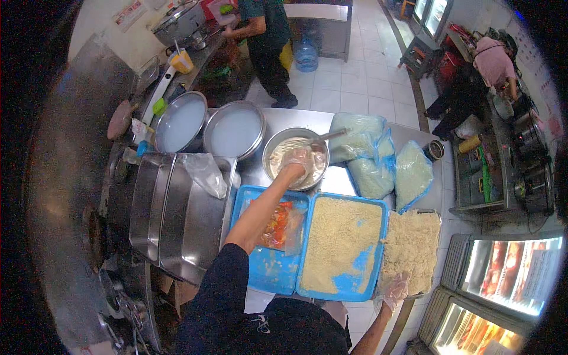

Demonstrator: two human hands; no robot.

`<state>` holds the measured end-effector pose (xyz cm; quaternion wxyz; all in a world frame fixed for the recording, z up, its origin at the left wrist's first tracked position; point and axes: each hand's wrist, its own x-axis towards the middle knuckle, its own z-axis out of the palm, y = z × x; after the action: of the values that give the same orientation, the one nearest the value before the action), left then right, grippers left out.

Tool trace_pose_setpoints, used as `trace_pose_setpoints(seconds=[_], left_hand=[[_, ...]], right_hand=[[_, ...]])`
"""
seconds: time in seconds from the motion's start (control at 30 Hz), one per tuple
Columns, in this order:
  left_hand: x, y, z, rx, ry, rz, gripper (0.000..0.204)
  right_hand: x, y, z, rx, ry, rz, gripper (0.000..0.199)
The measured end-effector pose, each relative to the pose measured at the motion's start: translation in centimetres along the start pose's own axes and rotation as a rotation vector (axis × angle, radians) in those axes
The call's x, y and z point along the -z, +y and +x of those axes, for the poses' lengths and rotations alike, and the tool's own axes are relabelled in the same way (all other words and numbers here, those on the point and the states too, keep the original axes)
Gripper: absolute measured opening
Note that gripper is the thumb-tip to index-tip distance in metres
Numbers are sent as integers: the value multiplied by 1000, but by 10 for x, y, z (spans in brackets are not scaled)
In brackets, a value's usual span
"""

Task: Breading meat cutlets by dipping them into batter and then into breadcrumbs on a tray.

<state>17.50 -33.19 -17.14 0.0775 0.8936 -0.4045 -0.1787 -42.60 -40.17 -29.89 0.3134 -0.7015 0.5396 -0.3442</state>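
My left hand (299, 164), in a clear plastic glove, reaches into a round metal bowl (268, 171) of pale, creamy batter (279, 155). Its fingertips are down in the batter, so their grip is hidden. A long-handled utensil (332, 135) leans on the bowl's far right rim. My right hand (395, 288), also gloved, rests at the near left corner of a metal tray heaped with coarse crumbs (411, 245); its fingers look loosely spread, holding nothing visible. Between my arms lies a blue tray (381, 236) of finer crumbs (340, 234). Left of it, another blue tray (266, 275) holds a plastic bag of orange-red food (275, 228).
Two large pots (235, 127) of cloudy liquid and steel pans (195, 231) with a plastic bag (206, 173) stand left. Bags of crumbs (370, 145) lie behind the trays. One person (266, 47) stands far ahead, another (494, 62) bends far right. Lit display fridges (512, 272) stand right.
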Motion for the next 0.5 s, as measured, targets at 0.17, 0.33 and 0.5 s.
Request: trace_pose_setpoints(seconds=[0.17,0.33,0.5], left_hand=[[13,26,-9,240,81,-19,37],[2,9,-3,256,28,-21,35],[6,3,-12,218,36,-30,34]], right_hand=[[-11,-15,-12,-289,-33,293,37],[-14,-42,-5,-8,-247,-773,41],[-7,-107,5,-489,-70,134,40]])
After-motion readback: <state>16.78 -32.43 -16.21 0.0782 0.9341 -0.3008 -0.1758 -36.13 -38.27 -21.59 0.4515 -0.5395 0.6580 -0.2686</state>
